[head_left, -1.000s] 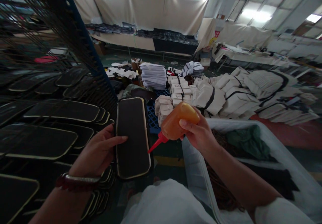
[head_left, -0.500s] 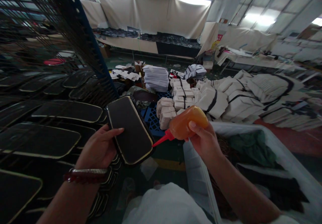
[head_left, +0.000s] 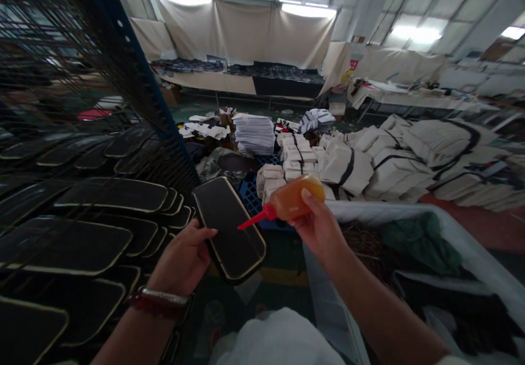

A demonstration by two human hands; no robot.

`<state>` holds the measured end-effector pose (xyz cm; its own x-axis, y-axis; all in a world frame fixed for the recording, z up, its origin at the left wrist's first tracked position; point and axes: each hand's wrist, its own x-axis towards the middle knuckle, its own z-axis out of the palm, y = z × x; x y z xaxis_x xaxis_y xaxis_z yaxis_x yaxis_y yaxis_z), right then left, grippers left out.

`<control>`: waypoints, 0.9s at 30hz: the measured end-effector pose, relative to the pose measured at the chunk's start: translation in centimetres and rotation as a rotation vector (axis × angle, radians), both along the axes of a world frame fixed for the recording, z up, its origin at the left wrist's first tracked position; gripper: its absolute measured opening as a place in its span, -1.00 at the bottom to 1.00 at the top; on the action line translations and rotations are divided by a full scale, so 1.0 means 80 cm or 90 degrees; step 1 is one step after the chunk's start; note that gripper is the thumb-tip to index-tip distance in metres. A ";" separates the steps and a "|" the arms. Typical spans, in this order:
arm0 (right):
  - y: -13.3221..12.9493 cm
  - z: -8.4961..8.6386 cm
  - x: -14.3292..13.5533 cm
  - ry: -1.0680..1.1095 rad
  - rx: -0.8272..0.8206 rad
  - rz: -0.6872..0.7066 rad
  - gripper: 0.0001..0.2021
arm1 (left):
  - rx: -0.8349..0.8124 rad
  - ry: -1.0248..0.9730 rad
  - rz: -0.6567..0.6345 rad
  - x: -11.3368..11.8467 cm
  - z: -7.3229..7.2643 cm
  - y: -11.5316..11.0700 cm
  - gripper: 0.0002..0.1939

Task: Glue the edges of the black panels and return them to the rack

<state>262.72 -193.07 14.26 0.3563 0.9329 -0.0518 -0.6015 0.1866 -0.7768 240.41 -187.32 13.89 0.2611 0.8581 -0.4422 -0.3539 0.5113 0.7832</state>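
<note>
Squeeze bottle [head_left: 296,201] gripped by right hand [head_left: 320,228], nozzle over black panel [head_left: 229,228].

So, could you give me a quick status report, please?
Left hand holds black panel. Right hand grips orange bottle, red nozzle over panel. Nothing between.

The person's left hand [head_left: 186,258] is reaching forward from the lower left, its forearm bare and a dark red bracelet with a pale band [head_left: 158,301] sitting around the wrist. The fingers are curling around something flat, the thumb lying across its near face. The right hand [head_left: 318,228] is coming in from the lower right on a bare, outstretched forearm, raised a little higher than the left. Its fingers are wrapping closed in a grip, the thumb pressing on top. The two hands are hovering near each other, not touching.
</note>
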 end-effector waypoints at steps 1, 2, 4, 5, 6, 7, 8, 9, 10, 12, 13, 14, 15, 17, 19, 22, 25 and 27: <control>0.010 0.004 0.003 -0.034 0.025 -0.024 -0.66 | -0.006 -0.001 -0.025 0.002 0.000 -0.005 -0.54; 0.019 0.008 0.006 -0.070 0.046 -0.045 -0.65 | -0.013 -0.001 -0.053 0.003 0.000 -0.010 -0.52; 0.035 0.011 0.008 -0.132 0.076 -0.074 -0.61 | -0.016 -0.003 -0.098 0.006 0.001 -0.018 -0.50; 0.040 0.011 0.006 -0.155 0.086 -0.083 -0.60 | -0.013 -0.006 -0.114 0.007 0.001 -0.021 -0.50; 0.043 0.010 0.004 -0.173 0.092 -0.085 -0.59 | -0.008 -0.008 -0.128 0.007 0.002 -0.023 -0.50; 0.044 0.008 0.002 -0.186 0.097 -0.080 -0.58 | -0.002 -0.011 -0.138 0.007 0.002 -0.024 -0.51; 0.043 0.006 -0.001 -0.193 0.100 -0.068 -0.58 | 0.003 -0.013 -0.143 0.007 0.003 -0.025 -0.51; 0.041 0.004 -0.003 -0.195 0.100 -0.049 -0.58 | 0.007 -0.014 -0.145 0.006 0.003 -0.024 -0.51; 0.038 0.002 -0.004 -0.192 0.097 -0.026 -0.57 | 0.009 -0.013 -0.146 0.004 0.004 -0.024 -0.50; 0.031 0.001 -0.002 -0.184 0.075 0.039 -0.57 | 0.011 -0.005 -0.141 -0.002 0.005 -0.022 -0.48; 0.029 0.002 0.001 -0.185 0.061 0.078 -0.58 | 0.011 -0.001 -0.139 -0.005 0.006 -0.021 -0.47; 0.028 0.004 0.005 -0.191 0.046 0.115 -0.59 | 0.010 0.003 -0.139 -0.008 0.007 -0.020 -0.47; 0.028 0.007 0.009 -0.199 0.037 0.139 -0.60 | 0.009 0.005 -0.142 -0.012 0.009 -0.020 -0.48; 0.034 0.014 0.016 -0.214 0.046 0.125 -0.59 | 0.010 0.000 -0.152 -0.016 0.012 -0.021 -0.49; 0.041 0.022 0.019 -0.220 0.083 0.051 -0.54 | 0.012 -0.011 -0.160 -0.018 0.015 -0.022 -0.51; 0.047 0.028 0.014 -0.232 0.133 -0.022 -0.48 | 0.007 -0.024 -0.171 -0.020 0.018 -0.021 -0.52; 0.040 0.022 0.004 -0.226 0.120 0.040 -0.45 | 0.006 -0.034 -0.175 -0.023 0.017 -0.015 -0.47; 0.032 0.016 0.000 -0.190 0.047 0.156 -0.54 | 0.012 -0.037 -0.157 -0.028 0.016 -0.014 -0.47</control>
<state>262.70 -190.49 15.57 0.1115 0.9896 0.0906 -0.3852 0.1271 -0.9140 238.17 -188.40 15.19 0.4880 0.7730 -0.4055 -0.2648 0.5737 0.7751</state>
